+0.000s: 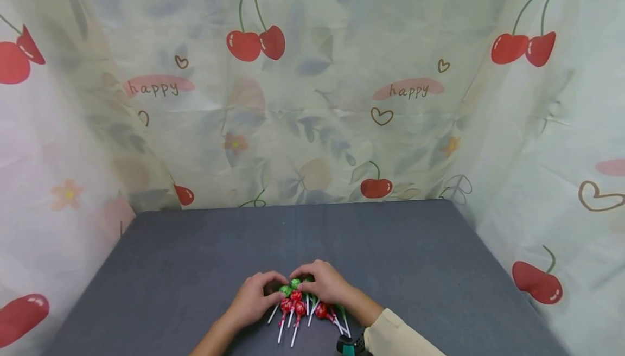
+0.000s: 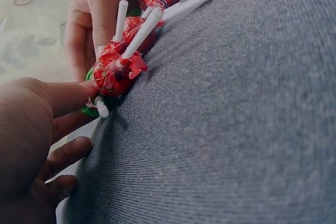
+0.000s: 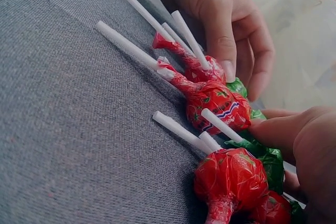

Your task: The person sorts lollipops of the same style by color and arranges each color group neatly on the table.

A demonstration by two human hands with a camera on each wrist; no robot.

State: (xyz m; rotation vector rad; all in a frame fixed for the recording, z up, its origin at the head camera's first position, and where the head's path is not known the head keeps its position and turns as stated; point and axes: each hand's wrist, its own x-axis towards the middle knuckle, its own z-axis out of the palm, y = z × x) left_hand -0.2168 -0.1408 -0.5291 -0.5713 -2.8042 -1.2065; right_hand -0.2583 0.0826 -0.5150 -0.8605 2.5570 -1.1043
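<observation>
Lollipops in red and green wrappers lie bunched on the grey cloth, their white sticks pointing mostly towards me. My left hand (image 1: 250, 300) is at the bunch's left side, thumb and forefinger curled about a green lollipop (image 1: 285, 291). Across from it, my right hand (image 1: 326, 284) pinches at another green lollipop (image 1: 295, 284) on the far side. Red lollipops (image 1: 300, 308) sit in front of the fingers. In the right wrist view, a red lollipop (image 3: 231, 179) lies beside the right thumb, with green wrappers behind it. The fingertips' exact contact is partly hidden by the candies.
The dark grey table (image 1: 195, 258) spreads out around the bunch. A patterned curtain (image 1: 303, 90) with cherries hangs behind the table and along both sides. A dark and teal band (image 1: 350, 345) shows by the right sleeve (image 1: 397, 334).
</observation>
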